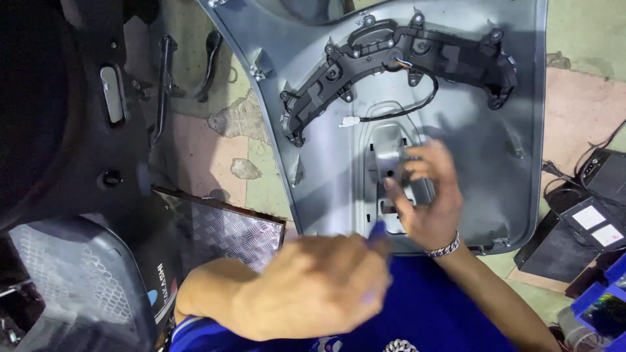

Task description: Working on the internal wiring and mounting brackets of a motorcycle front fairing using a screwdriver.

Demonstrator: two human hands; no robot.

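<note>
A large grey scooter body panel [482, 85] lies inner side up in front of me. A black lamp housing [398, 58] is fixed across its top, and a black wire ends in a white plug [350, 121]. My right hand [427, 195], with a metal bracelet on the wrist, pinches a raised grey mount [385, 146] in the panel's middle with thumb and fingers. My left hand [313, 290] is blurred in the foreground, below the panel's lower edge. Its fist is closed around a blue-handled tool [377, 232] whose tip is hidden.
A black scooter body [59, 130] fills the left, with a checker-plate footboard [228, 234] beside it. Black metal levers [163, 85] hang over the cracked floor. Black boxes with white labels [587, 221] and a blue bin [606, 306] sit at the right.
</note>
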